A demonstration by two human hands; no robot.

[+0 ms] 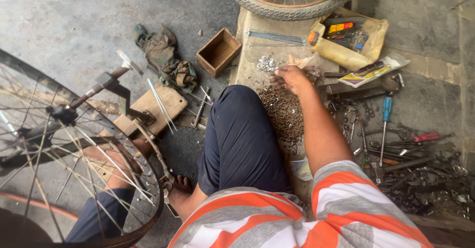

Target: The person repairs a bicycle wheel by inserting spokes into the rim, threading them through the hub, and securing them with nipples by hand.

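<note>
My right hand (pixel 292 78) reaches forward over my right knee (pixel 237 104). Its fingers are curled down at the edge of a small heap of shiny silver nuts (pixel 267 63) on a stone slab (pixel 247 70). Whether the fingers pinch anything is hidden. Just below the hand lies a larger pile of rusty brown small parts (pixel 284 114). A bundle of thin steel spokes (pixel 277 37) lies beyond the nuts. My left hand does not show; a bare leg sits behind the spoked bicycle wheel (pixel 64 144) mounted on a metal stand (pixel 116 82) at the left.
An open cardboard box (pixel 217 51), dirty rags (pixel 166 55) and a wooden block (pixel 153 107) lie ahead. Screwdrivers, one with a blue handle (pixel 387 108), spanners and scrap metal (pixel 420 173) cover the right side. A yellow bottle (pixel 339 52) and a tyre (pixel 297 0) are at the top.
</note>
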